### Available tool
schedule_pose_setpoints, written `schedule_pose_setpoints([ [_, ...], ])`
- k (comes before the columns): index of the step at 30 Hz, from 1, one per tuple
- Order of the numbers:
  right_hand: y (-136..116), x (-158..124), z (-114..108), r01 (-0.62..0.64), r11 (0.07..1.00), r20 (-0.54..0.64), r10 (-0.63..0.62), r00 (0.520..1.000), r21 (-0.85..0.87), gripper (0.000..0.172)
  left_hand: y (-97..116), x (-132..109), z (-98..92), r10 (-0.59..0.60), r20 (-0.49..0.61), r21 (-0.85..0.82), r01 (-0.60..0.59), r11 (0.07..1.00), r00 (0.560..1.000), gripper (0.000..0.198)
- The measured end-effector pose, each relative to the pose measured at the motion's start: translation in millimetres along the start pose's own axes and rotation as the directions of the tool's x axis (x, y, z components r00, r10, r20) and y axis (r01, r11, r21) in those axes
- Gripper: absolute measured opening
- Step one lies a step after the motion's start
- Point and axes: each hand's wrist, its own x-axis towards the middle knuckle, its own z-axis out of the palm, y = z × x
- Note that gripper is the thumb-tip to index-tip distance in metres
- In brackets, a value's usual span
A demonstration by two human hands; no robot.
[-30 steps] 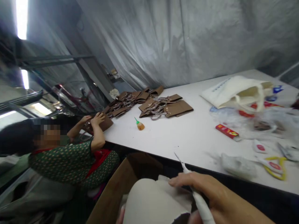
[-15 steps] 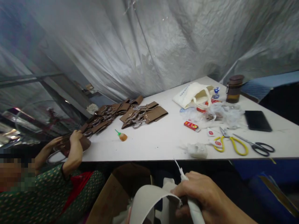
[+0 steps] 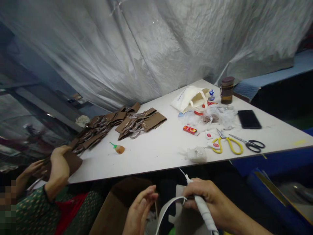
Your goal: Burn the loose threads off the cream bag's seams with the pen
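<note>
My right hand (image 3: 207, 199) is closed round an awl (image 3: 204, 212) with a white-wrapped handle; its thin point aims up and left. The same fingers also pinch the end of a pale strap (image 3: 168, 205), which curves down and left, beside a pale grey panel (image 3: 186, 218). My left hand (image 3: 140, 210) is raised left of the strap, fingers loosely bent and apart, with nothing visible in it. Below my hands, the lower part of the pale piece is cut off by the frame's edge.
On the white table (image 3: 144, 160) lie brown bag pieces (image 3: 154, 120), a glue bottle (image 3: 119, 149), yellow-handled scissors (image 3: 234, 145), black-handled scissors (image 3: 254, 145), a black phone (image 3: 249, 119) and a jar (image 3: 227, 91). A cardboard box (image 3: 117, 205) stands below. At left, a co-worker's arm (image 3: 58, 166) handles a brown piece.
My left hand has come into view from below, beside the strap. The strap's loop has swung lower and narrowed, while my right hand keeps the awl. The view has turned slightly right.
</note>
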Motion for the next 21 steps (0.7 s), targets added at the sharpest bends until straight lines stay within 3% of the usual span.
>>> schedule_pose_setpoints([
  [2, 7, 1, 5, -0.028, 0.999, -0.011, 0.028, 1.0, 0.047, 0.014, 22, 10, 8.7, 0.034, 0.247, 0.082, -0.056, 0.995, 0.968, 0.065],
  [4, 12, 0, 9, -0.033, 0.998, -0.033, 0.035, 0.999, 0.056, 0.014, 44, 16, 26.9, 0.001, 0.503, 0.198, -0.116, 0.973, 0.864, 0.08],
  [6, 17, -1, 11, -0.026, 0.999, -0.081, 0.028, 0.996, 0.032, 0.014, 59, 18, 51.5, -0.043, 0.627, 0.31, -0.199, 0.93, 0.778, 0.072],
  [7, 20, -2, 12, -0.023, 1.0, -0.112, 0.024, 0.993, 0.013, 0.014, 61, 19, 64.1, -0.065, 0.641, 0.367, -0.231, 0.901, 0.765, 0.058],
  [9, 28, -3, 12, -0.028, 0.999, -0.17, 0.024, 0.985, -0.023, 0.013, 54, 19, 85.0, -0.083, 0.569, 0.477, -0.246, 0.844, 0.818, 0.034],
  [12, 39, -3, 12, -0.061, 0.997, -0.208, 0.048, 0.977, -0.056, 0.013, 29, 23, 99.7, -0.065, 0.399, 0.528, -0.171, 0.832, 0.915, 0.018],
  [16, 53, 0, 9, -0.09, 0.994, -0.215, 0.074, 0.974, -0.065, 0.015, -4, 34, 100.1, -0.029, 0.353, 0.407, -0.126, 0.905, 0.935, 0.019],
  [21, 86, -11, -5, -0.119, 0.986, -0.244, 0.087, 0.966, -0.12, 0.015, -26, 45, 105.4, -0.043, 0.301, 0.335, -0.064, 0.94, 0.953, 0.023],
])
